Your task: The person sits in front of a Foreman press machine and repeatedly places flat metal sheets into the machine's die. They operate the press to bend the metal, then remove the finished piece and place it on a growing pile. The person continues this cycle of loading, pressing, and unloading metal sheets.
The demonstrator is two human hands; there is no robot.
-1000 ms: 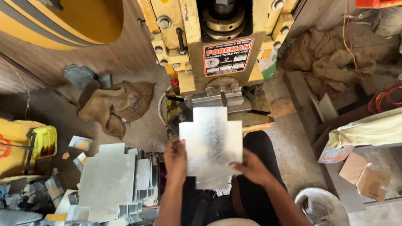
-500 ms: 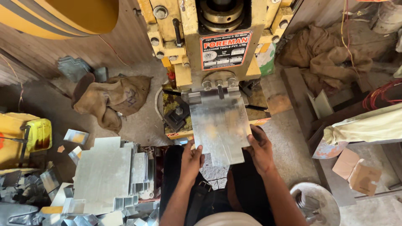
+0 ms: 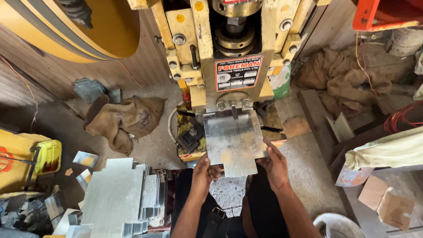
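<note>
A shiny notched metal sheet (image 3: 233, 141) lies flat with its far edge pushed under the head of a yellow press machine (image 3: 229, 53). My left hand (image 3: 203, 174) grips the sheet's near left corner. My right hand (image 3: 274, 164) holds its near right edge, fingers along the side. My legs in dark trousers show below the sheet.
A stack of cut metal sheets (image 3: 114, 198) stands at my lower left, with loose offcuts (image 3: 86, 158) beside it. Brown sacks (image 3: 125, 119) lie on the floor left of the press, more sacking (image 3: 343, 83) at the right. A yellow container (image 3: 26, 158) sits far left, cardboard pieces (image 3: 387, 202) at lower right.
Both hands have carried the sheet from above my lap forward, and its far edge now sits under the press head. The view has tilted slightly.
</note>
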